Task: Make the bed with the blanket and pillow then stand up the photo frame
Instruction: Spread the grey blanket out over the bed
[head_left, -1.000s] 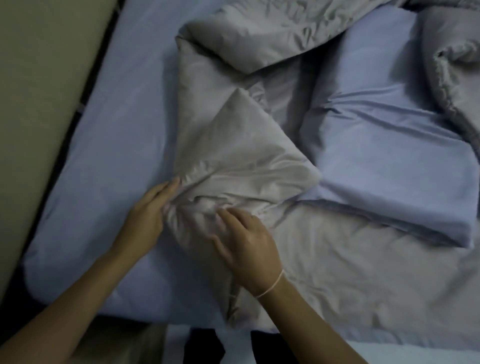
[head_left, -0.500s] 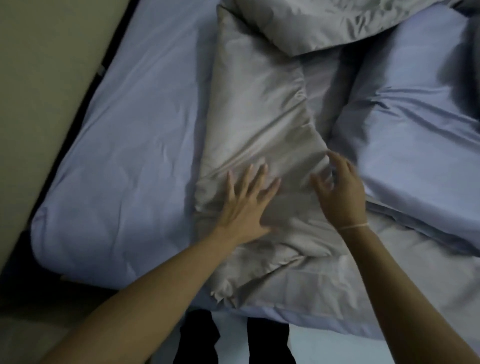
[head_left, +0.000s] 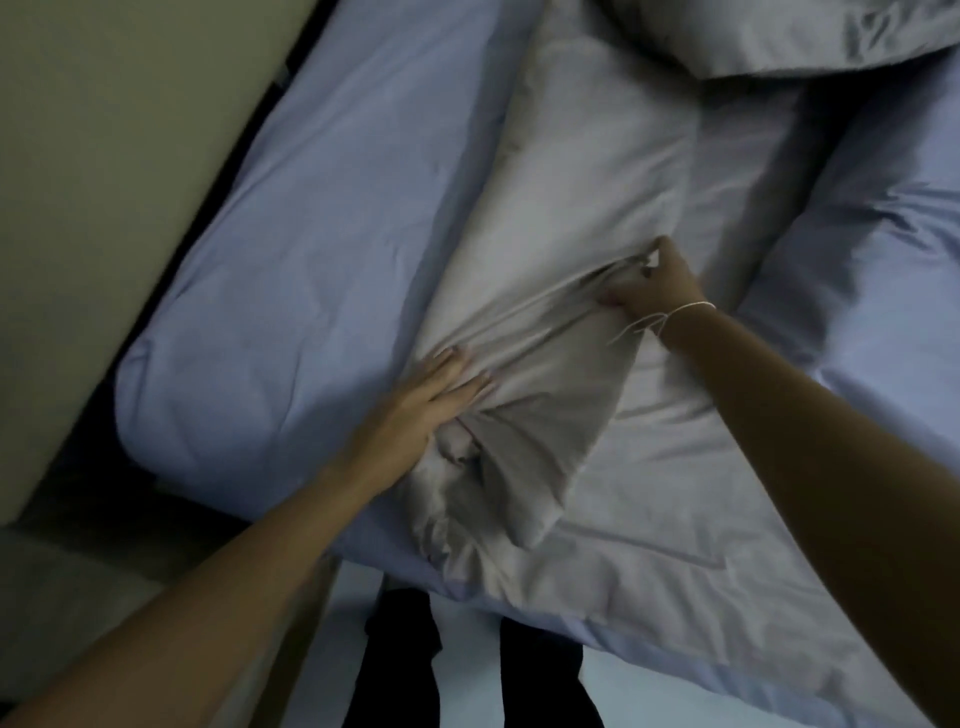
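On bed (head_left: 291, 291), near foot-end edge: grey blanket (head_left: 561, 218) bunched in a long crumpled strip running up the mattress, lying on pale blue sheet. Left of blanket strip: bare blue sheet out to rounded mattress corner, then beige wall panel (head_left: 104, 171) past bed's left side. Right of strip: more blue fabric, rumpled, folded over itself. Far end of bed, top right: another grey puffy mass (head_left: 810, 36), blanket or pillow, cannot tell which. No photo frame seen.

Left hand (head_left: 421, 402) flat on blanket's lower left edge, fingers straight and together, pressing fabric down onto bed; grip open, nothing clasped. Right hand (head_left: 652, 288) farther up bed, on strip's right edge, fingers curled tight round a gathered fold of blanket, fabric pulled taut in ridges between the two hands. Thin pale band on right wrist with loose thread ends. Below left hand: blanket corner twisted into a wrinkled lump, hanging toward bed's foot edge. Below foot edge: dark trouser legs (head_left: 405, 660) against pale floor. Dim, bluish lighting; slight blur at right fingertips.
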